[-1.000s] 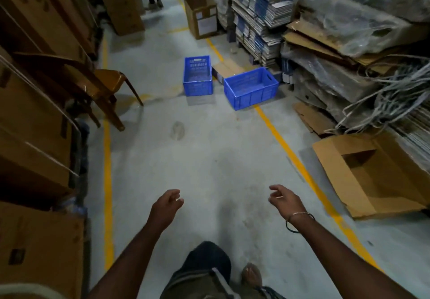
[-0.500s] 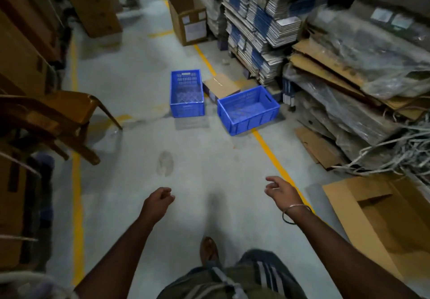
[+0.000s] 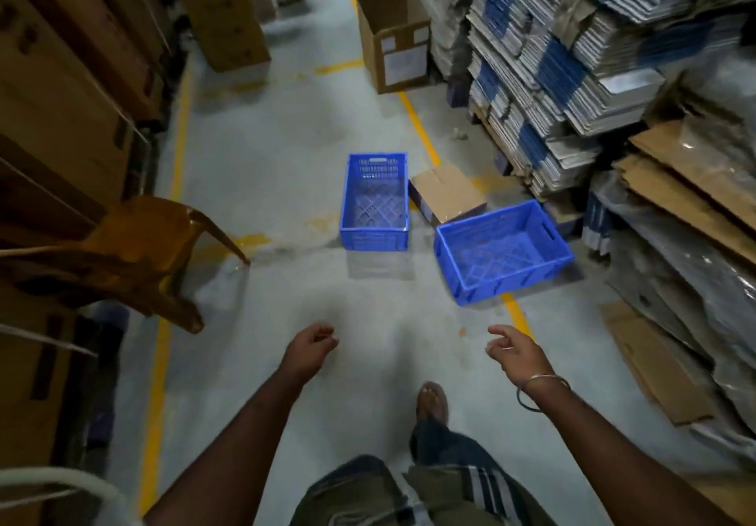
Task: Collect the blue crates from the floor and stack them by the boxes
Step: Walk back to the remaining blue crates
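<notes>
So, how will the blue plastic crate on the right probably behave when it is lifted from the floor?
The blue plastic crate with lattice walls looks empty, so it is probably light for its size. Its moulded walls and rim suggest it stays stiff, not floppy. The handle slot in its side wall should give a firm hold. Both the left hand and the right hand are free.

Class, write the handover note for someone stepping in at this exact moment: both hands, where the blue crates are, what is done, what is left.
Left hand: empty, fingers loosely curled, held out over the floor.
Right hand: empty, half open, also held out in front.
Left blue crate: empty, on the floor ahead, lengthwise along the aisle.
Right blue crate: empty, on the floor, turned at an angle over the yellow line, beside a small cardboard box.
Done: nothing collected.
Left: pick up both crates and stack them by the boxes.
</notes>
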